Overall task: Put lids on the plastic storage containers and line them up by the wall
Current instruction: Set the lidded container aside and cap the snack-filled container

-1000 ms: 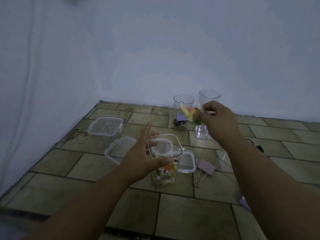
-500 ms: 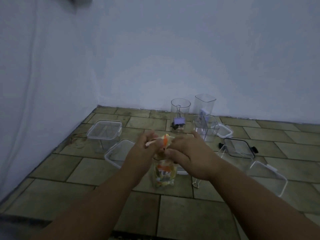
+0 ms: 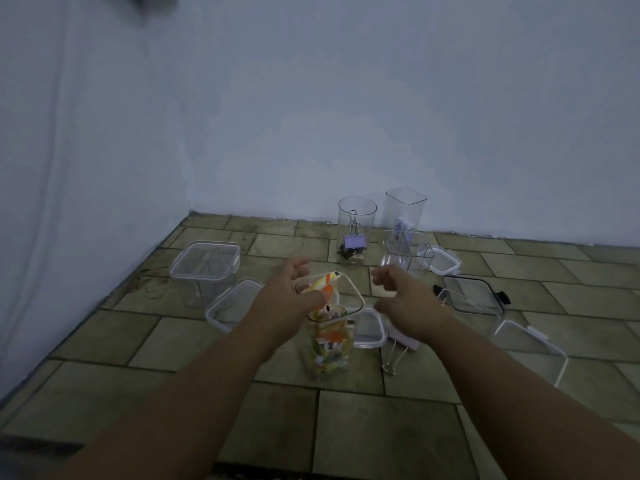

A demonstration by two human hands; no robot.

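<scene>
Tall container point(image 3: 328, 344) stands open mid-floor, off the wall point(image 3: 381, 116), a white-rimmed lid point(image 3: 370, 330) behind. Right hand point(image 3: 398, 289) hangs loosely curled, empty; left hand point(image 3: 289, 297) pinches a bright packet point(image 3: 322, 285) at its mouth, so best tuck it below the rim before lidding

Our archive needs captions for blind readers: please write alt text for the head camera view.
A person's left grip holds a yellow-and-orange packet at the open top of a tall clear plastic container holding colourful packets; the right grip hovers beside it, empty. Other clear containers and loose lids lie around on the tiled floor by a pale wall.
</scene>
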